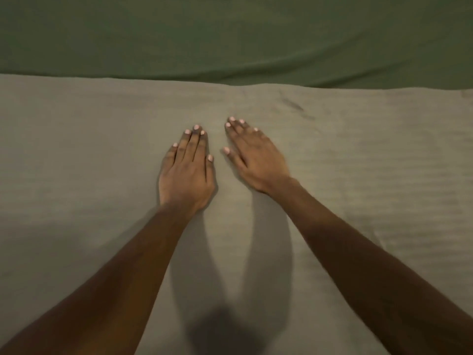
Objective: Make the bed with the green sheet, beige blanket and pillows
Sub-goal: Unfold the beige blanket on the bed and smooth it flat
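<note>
Beige blanket [89, 175] over green sheet [230, 34], left hand [186, 172] and right hand [256, 160] flat, fingers straight.

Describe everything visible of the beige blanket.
The blanket is beige, matte cloth with faint ribbing across it, plainest on the right. It lies spread flat and fills the lower part of the view. Its far edge runs slightly wavy across the view, lying over the green sheet. A small dark crease sits near that edge, right of centre. The left hand and right hand rest flat on it, fingers straight, side by side, apart. Arm shadows fall on it.
</note>
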